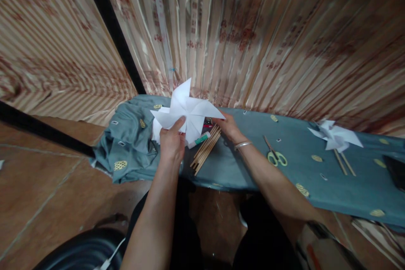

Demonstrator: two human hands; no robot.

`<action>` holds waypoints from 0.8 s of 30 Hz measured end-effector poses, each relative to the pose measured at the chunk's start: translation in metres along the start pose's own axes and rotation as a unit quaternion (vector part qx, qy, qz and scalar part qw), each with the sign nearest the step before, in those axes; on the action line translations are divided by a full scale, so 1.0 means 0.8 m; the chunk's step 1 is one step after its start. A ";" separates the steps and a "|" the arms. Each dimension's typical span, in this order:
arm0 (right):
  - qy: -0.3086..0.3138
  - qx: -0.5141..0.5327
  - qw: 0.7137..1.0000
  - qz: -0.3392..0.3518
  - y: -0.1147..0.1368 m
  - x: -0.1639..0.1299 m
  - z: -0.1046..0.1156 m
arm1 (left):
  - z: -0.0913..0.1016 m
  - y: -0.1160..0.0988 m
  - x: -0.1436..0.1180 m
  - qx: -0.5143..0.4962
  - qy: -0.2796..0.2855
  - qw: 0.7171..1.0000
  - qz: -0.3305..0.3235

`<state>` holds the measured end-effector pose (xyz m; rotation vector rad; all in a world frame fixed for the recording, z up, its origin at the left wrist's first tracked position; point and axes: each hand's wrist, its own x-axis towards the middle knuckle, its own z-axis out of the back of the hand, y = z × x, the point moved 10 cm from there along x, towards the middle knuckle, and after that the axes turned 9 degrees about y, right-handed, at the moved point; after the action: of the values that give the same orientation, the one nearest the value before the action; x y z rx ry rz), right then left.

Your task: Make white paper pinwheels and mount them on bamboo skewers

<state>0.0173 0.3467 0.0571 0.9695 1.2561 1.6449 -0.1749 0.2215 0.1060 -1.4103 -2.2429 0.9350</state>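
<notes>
- Pinwheel [186, 112] of white paper is held up above the near end of the desk [240, 168], which is draped in a blue-grey cloth; its four vanes are already folded in to the middle.
- Our left hand [171, 143] has its grip closed on the lower vane, thumb pressed on the front of the paper.
- Our right hand [229, 128] reaches in behind the right vane; we cannot tell whether its fingers pinch the paper or only touch it.
- No stick is fixed to it as far as we can see, so we judge the folding done and the mounting left.
- Wooden sticks [206, 148] lie bundled just below the paper, a glue stick [199, 140] beside them.
- Scissors [276, 156] lie further right.
- A finished pinwheel [333, 135] with its sticks lies well apart at the far right.
</notes>
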 end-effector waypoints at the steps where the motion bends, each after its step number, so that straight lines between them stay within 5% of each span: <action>1: -0.004 0.029 1.000 -0.003 0.002 -0.013 0.006 | -0.001 0.000 0.000 0.002 0.006 1.000 -0.003; 5: -0.004 0.145 0.989 -0.023 0.008 -0.075 0.022 | -0.008 0.007 -0.003 0.012 0.018 1.000 -0.001; 7: 0.008 0.318 0.946 -0.061 0.000 -0.107 0.019 | -0.015 0.014 -0.008 0.019 0.022 1.000 0.004; 10: -0.002 0.441 0.893 -0.093 -0.010 -0.148 0.022 | -0.030 0.026 -0.017 0.026 0.044 0.999 0.005; 15: -0.057 0.451 0.881 -0.132 -0.030 -0.197 0.048 | -0.052 0.051 -0.030 0.061 0.084 0.994 0.019; 24: -0.081 0.382 0.909 -0.148 -0.018 -0.234 0.097 | -0.080 0.114 -0.053 0.138 0.137 0.979 0.061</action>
<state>0.1578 0.2006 0.0420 1.2547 1.8702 0.7994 -0.0573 0.2331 0.0932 -1.4600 -1.7696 0.9787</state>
